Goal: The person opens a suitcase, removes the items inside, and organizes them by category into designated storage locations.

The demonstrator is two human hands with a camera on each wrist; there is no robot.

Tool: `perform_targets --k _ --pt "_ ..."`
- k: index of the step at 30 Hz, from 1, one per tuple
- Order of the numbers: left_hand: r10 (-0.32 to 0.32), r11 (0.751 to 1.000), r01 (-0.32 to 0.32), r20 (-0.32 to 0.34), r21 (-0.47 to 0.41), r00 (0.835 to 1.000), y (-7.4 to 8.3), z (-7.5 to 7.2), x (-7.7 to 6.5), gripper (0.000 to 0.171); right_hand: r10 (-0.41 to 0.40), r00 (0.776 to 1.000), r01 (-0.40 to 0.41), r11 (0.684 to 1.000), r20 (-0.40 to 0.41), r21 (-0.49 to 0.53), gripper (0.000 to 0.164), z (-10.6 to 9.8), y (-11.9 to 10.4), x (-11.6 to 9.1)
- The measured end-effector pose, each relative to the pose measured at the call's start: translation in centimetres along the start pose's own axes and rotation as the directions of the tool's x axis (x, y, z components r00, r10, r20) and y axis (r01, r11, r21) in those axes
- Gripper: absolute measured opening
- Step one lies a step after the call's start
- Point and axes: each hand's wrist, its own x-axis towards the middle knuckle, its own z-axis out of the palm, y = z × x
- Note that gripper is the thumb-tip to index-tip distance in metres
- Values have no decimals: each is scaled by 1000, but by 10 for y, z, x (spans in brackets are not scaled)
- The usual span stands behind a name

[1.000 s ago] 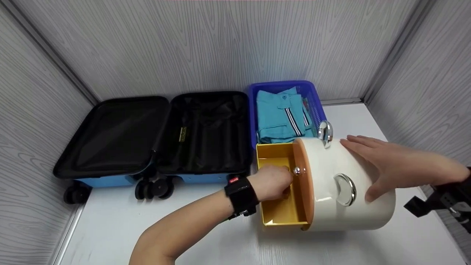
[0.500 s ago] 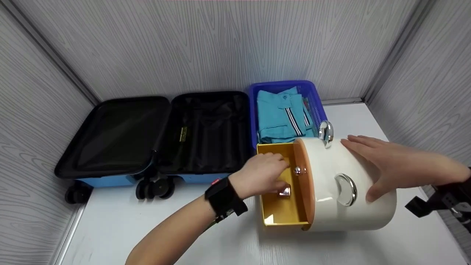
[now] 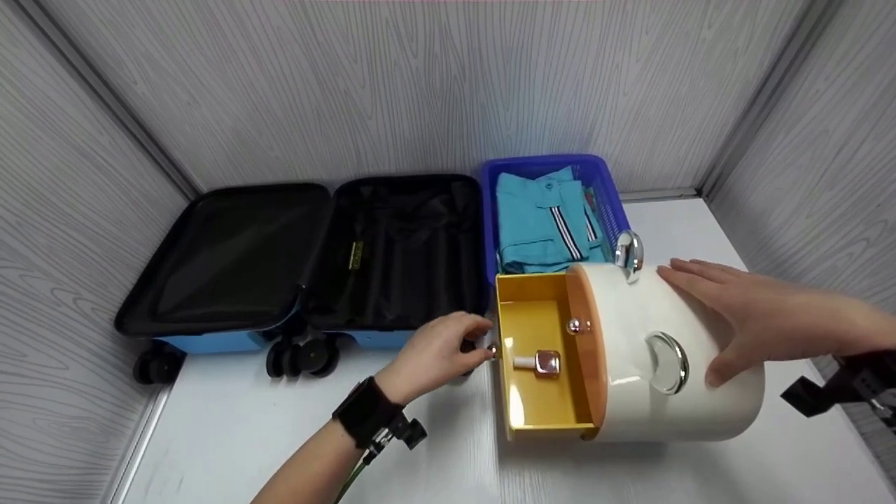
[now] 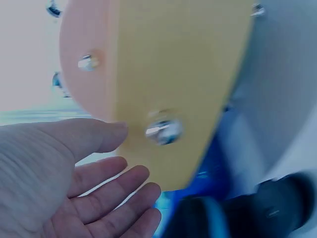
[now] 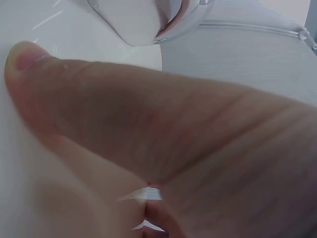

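A yellow drawer (image 3: 514, 399) is pulled out of the orange front of a white rounded box (image 3: 630, 406). In it lies a small bottle (image 3: 547, 363), squarish and shiny pink with a pale cap, like nail polish. My left hand (image 3: 437, 353) is just left of the drawer front, by its silver knob (image 4: 164, 131). In the left wrist view, its thumb and fingers are spread apart, with nothing between them and the knob beyond the fingertips. My right hand (image 3: 756, 318) rests on top of the white box, fingers extended; the right wrist view shows the thumb (image 5: 74, 94) against the white surface.
An open suitcase (image 3: 413, 252) with a black lining lies at the left, its wheels (image 3: 311, 357) facing me. Behind the drawer, a blue basket (image 3: 616, 203) holds folded turquoise clothing (image 3: 535, 224). Silver handles (image 3: 668, 364) project from the box. Grey walls surround the table.
My left hand has come out of the drawer and moved left to the drawer's knob. The small bottle, previously under the hand, now shows in the drawer. My right hand stays put.
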Motion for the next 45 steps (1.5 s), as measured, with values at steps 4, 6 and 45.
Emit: perform_targets --k 4,6,45 --pt "-26 998 26 -1 -60 1000 -9 19 -3 28 -3 1000 3 1000 4 7 139 0 0 1" --pt "-31 996 29 -19 -84 999 -11 25 -2 21 1 1000 -1 1000 12 7 139 -1 0 2" --pt "-11 938 -3 -40 -347 999 30 90 51 17 24 999 -24 1000 30 2 136 -1 -5 2"
